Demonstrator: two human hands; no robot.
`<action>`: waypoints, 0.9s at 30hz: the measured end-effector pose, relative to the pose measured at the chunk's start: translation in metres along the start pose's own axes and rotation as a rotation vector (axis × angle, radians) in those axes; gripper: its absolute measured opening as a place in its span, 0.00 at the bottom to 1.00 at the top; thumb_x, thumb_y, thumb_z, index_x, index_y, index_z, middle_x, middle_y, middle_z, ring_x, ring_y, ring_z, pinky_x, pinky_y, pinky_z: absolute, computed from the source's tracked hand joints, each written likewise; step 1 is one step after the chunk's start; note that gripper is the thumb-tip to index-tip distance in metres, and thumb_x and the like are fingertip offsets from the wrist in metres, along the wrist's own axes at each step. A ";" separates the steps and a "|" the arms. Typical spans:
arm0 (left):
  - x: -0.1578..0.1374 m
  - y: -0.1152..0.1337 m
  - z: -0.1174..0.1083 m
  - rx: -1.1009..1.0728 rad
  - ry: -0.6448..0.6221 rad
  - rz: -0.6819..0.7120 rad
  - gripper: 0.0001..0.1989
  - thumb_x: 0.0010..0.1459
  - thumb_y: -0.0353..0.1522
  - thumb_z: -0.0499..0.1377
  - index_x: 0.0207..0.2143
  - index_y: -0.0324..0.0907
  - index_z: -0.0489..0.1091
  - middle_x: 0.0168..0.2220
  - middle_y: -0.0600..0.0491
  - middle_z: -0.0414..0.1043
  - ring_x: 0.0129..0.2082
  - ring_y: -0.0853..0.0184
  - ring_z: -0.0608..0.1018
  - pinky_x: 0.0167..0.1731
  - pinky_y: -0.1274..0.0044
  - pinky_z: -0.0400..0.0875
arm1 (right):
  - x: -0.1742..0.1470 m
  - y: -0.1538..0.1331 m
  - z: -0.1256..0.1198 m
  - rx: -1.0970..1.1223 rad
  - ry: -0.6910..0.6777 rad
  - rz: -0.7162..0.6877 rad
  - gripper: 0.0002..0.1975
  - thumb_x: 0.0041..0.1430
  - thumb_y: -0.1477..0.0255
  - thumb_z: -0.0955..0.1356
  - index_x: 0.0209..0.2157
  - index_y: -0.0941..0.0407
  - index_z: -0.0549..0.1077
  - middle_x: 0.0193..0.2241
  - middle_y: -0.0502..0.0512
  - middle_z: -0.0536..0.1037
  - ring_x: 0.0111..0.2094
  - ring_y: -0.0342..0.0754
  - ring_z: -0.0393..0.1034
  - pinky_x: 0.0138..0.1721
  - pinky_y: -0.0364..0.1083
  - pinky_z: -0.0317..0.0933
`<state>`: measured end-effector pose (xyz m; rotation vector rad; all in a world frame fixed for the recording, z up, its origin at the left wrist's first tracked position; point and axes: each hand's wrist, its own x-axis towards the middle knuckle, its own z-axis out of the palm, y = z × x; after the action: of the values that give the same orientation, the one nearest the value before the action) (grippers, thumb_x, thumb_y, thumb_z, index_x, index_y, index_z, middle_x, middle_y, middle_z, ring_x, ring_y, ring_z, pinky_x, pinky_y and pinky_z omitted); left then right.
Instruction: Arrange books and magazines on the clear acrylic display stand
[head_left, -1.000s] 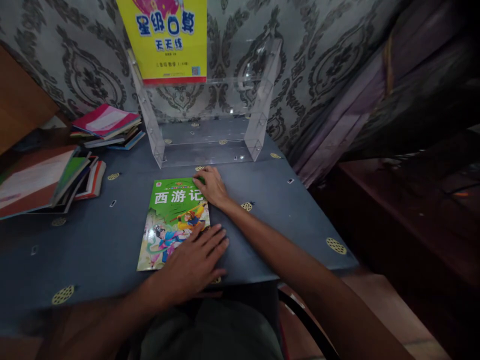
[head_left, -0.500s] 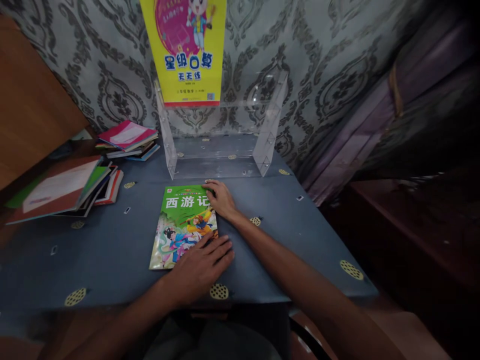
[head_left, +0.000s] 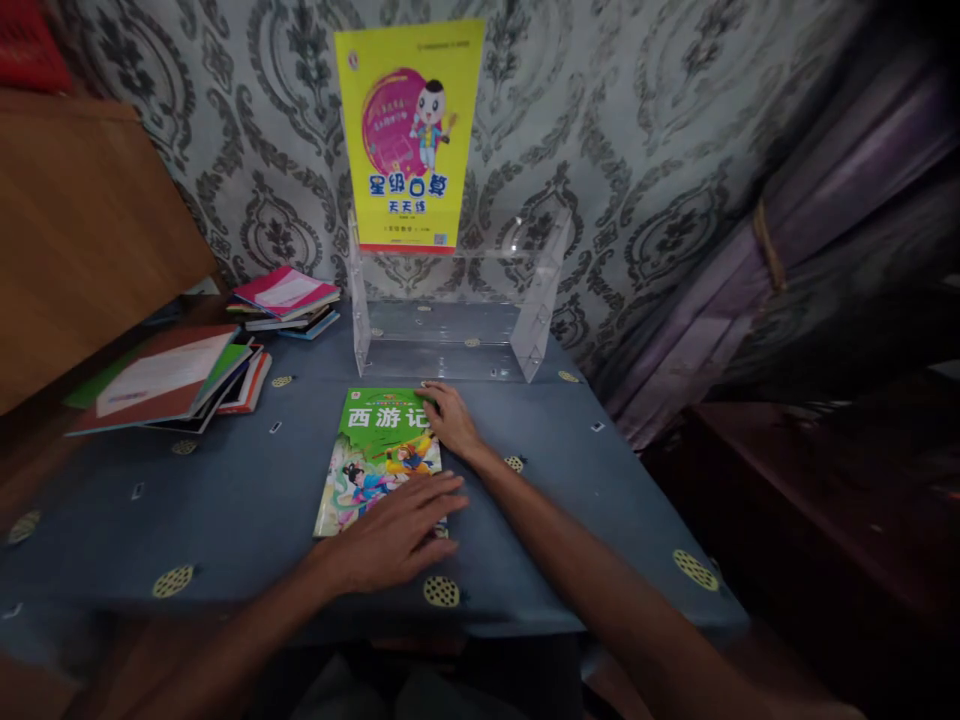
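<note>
A green picture book (head_left: 382, 450) with white Chinese characters and cartoon figures lies flat on the blue table, its cover facing up. Over the lower right part of the cover is my left hand (head_left: 397, 530), fingers stretched out and slightly apart; whether it presses on the cover I cannot tell. My right hand (head_left: 448, 415) rests at the book's upper right edge, fingers loosely bent with the fingertips on the corner. Neither hand grips the book. Part of its lower right corner is hidden under my left hand.
Behind the book stands a clear acrylic rack (head_left: 536, 300) holding a yellow workbook (head_left: 420, 130) upright on its top tier. To the left lie a stack of books and papers (head_left: 169, 375) and a smaller stack (head_left: 289, 295). A purple curtain (head_left: 720, 270) hangs at the right of the blue table (head_left: 570, 480).
The view has tilted up and shifted left, so more of the yellow workbook shows. My left hand's fingers look more raised and spread. The book stays in place on the table.
</note>
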<state>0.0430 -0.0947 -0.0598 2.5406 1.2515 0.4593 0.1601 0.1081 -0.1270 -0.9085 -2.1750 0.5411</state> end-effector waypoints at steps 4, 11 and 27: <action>-0.002 -0.041 -0.007 0.063 0.075 -0.149 0.22 0.72 0.40 0.46 0.64 0.44 0.60 0.68 0.46 0.60 0.69 0.63 0.61 0.68 0.63 0.55 | 0.001 0.002 0.000 0.013 0.006 -0.022 0.18 0.61 0.77 0.63 0.50 0.54 0.78 0.54 0.62 0.76 0.56 0.55 0.70 0.60 0.58 0.61; -0.005 -0.136 -0.021 0.106 0.221 -0.478 0.26 0.70 0.40 0.44 0.64 0.39 0.61 0.68 0.43 0.58 0.70 0.57 0.58 0.67 0.59 0.55 | 0.000 0.003 0.000 0.017 0.003 -0.021 0.17 0.62 0.76 0.63 0.49 0.56 0.78 0.54 0.63 0.76 0.57 0.55 0.69 0.60 0.57 0.61; -0.008 -0.158 -0.015 -0.079 0.506 -0.493 0.22 0.65 0.31 0.46 0.57 0.37 0.69 0.63 0.42 0.67 0.63 0.61 0.69 0.65 0.62 0.59 | -0.013 -0.049 -0.016 -0.316 -0.169 -0.117 0.17 0.65 0.74 0.63 0.51 0.58 0.76 0.57 0.66 0.75 0.66 0.59 0.58 0.67 0.68 0.41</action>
<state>-0.0809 -0.0065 -0.1072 2.0002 1.9124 1.0389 0.1570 0.0675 -0.0924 -0.9175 -2.4969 0.2259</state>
